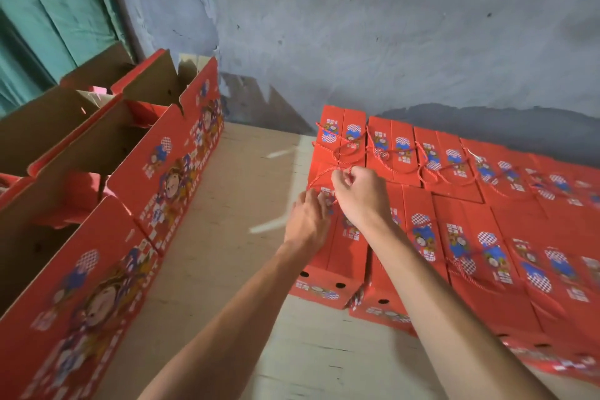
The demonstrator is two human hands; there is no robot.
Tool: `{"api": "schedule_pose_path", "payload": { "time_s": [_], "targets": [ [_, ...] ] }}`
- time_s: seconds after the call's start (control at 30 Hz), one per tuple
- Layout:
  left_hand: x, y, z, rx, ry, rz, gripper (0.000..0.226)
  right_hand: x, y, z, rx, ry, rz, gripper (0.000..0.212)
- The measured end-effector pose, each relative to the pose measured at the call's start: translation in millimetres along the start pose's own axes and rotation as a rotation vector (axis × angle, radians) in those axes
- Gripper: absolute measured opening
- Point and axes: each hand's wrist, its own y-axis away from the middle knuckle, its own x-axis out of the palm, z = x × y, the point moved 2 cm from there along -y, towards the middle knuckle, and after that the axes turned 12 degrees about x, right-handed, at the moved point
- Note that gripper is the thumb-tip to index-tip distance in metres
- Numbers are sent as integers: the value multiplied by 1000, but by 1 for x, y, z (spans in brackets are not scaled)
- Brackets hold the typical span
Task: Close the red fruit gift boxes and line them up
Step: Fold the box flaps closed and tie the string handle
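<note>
Red printed cardboard gift boxes [461, 204] lie shut and packed side by side in rows over the right half of a pale plywood surface [233, 204], their lids showing blue and white fruit pictures and loose loops of red twisted cord. From the head camera, the only view, both forearms reach out to the box at the near left corner of that block, the corner gift box [328, 256], which lies flat with two round holes in its near end. The right hand [360, 191] has its fingers curled, pinching the red cord handle [319, 177] that arcs up off the lid, while the left hand [308, 221] rests on the top of the same box with its fingers fairly straight, seemingly pressing the flaps down; blur hides its fingertips. By my reading, the step in hand is finishing the closure of this box: settling the cord so the lid stays flat. Next, the cord should be laid down without snagging its neighbours, and the box nudged so its near end sits flush with the box beside it, which looks set slightly closer to the camera. To the left stand tall open red-and-brown cardboard boxes [136, 166] with upright flaps, which still wait to be closed.
</note>
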Motion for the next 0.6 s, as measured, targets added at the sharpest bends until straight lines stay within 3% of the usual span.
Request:
{"api": "schedule_pose_path", "payload": {
  "time_s": [0.13, 0.37, 0.6],
  "targets": [
    [-32, 24, -21, 46, -116, 58, 47, -13, 39, 14, -69, 255, 1, 39],
    [-114, 100, -44, 104, -328, 22, 49, -22, 137, 71, -183, 86, 90, 24],
    [-192, 203, -3, 30, -549, -71, 44, 18, 244, 106, -283, 16, 230, 27]
  ]
}}
